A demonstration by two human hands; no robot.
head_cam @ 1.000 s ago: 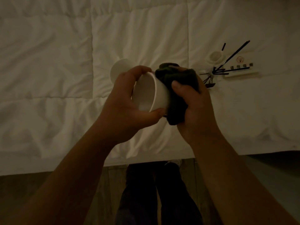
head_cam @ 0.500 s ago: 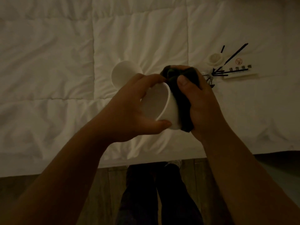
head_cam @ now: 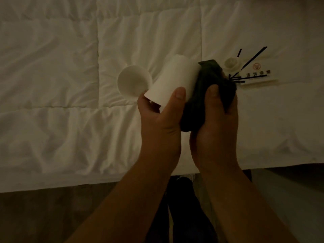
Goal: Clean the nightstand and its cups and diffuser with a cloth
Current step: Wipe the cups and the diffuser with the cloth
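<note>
My left hand (head_cam: 158, 118) grips a white cup (head_cam: 173, 81) by its rim end, with the cup's base tilted up and away from me. A bunched dark cloth (head_cam: 208, 95) is held in my right hand (head_cam: 217, 118) and presses against the cup's right side. A second white cup (head_cam: 133, 82) lies on its side on the white duvet (head_cam: 52, 85), its mouth facing me, just left of the held cup. The white diffuser (head_cam: 231, 64) with black reeds (head_cam: 252, 57) rests on the bed behind the cloth.
A white card with printed characters (head_cam: 257, 77) lies on the bed right of the diffuser. The bed's near edge (head_cam: 87, 183) runs across the lower view, with dark wooden floor and my dark trouser legs (head_cam: 184, 216) below it.
My left hand has turned the cup over: its mouth faced me before, now its base points up and away. The cloth has shifted along the cup's outer side.
</note>
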